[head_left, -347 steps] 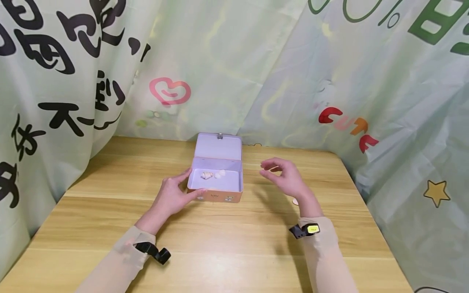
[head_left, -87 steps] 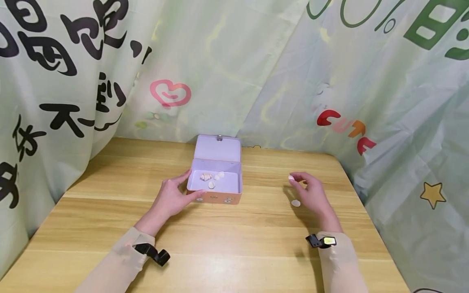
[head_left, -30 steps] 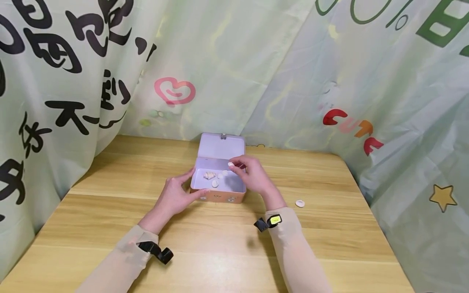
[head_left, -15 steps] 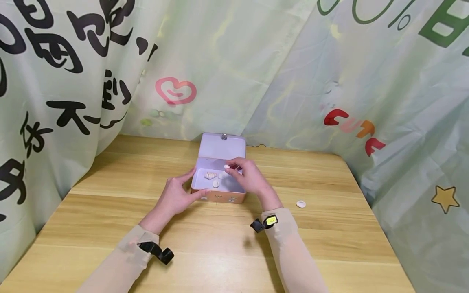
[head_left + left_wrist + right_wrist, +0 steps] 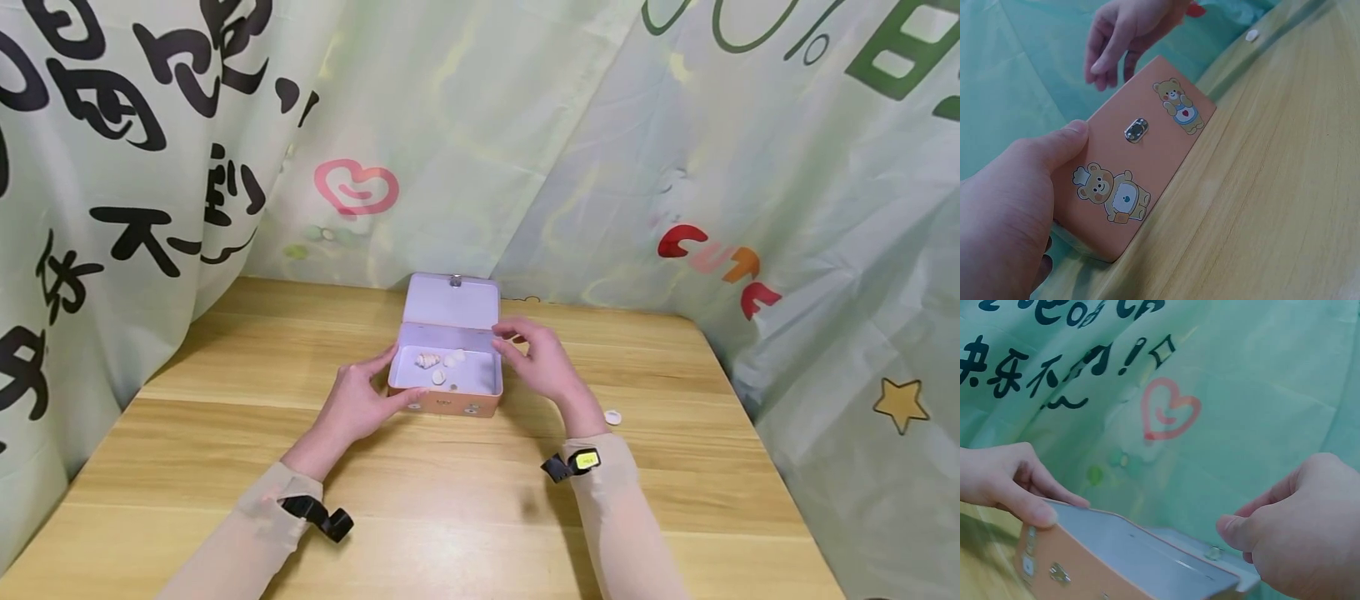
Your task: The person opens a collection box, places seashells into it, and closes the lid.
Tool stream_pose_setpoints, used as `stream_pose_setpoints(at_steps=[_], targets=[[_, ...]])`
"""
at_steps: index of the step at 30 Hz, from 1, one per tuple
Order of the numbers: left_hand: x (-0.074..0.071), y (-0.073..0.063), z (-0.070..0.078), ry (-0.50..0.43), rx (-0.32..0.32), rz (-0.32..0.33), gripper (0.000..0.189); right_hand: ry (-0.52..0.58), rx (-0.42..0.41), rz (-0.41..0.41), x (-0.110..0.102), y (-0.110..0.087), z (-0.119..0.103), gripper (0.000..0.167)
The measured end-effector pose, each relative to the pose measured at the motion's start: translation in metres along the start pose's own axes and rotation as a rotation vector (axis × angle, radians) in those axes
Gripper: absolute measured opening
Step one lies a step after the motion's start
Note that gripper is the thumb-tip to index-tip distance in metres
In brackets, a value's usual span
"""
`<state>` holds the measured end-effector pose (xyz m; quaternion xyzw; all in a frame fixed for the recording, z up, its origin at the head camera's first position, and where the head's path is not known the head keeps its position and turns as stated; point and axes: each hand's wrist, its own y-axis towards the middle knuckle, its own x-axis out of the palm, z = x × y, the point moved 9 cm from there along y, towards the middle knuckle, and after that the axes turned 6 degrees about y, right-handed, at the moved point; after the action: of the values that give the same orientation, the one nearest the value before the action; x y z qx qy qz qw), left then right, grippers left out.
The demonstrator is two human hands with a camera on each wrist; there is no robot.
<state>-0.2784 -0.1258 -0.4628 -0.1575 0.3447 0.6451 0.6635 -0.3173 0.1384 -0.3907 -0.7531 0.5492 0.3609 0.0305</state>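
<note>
A lilac-lined tin box stands on the table with its lid raised. Its orange front carries bear pictures and a metal clasp. My left hand grips the box's left side, thumb on the front. Inside lie a striped spiral seashell, pale shells close together and a round white shell. By the box's right rim hovers my right hand, its fingers loosely bent and holding nothing that I can see. Another white shell lies on the table near the right wrist.
The wooden table extends all around the box. A printed curtain hangs behind it and along both sides. Each wrist wears a black strap with a small device.
Earlier my right hand picked up a white shell on the right and carried it over the box. Now it has let go and drawn back rightward. My left hand keeps its grip.
</note>
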Motion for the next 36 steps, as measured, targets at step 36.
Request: stream_pose_setpoints(at_steps=[36], targets=[[-0.001, -0.001, 0.004, -0.006, 0.019, 0.01, 0.101, -0.176, 0.214, 0.077, -0.102, -0.129, 0.092, 0.024]])
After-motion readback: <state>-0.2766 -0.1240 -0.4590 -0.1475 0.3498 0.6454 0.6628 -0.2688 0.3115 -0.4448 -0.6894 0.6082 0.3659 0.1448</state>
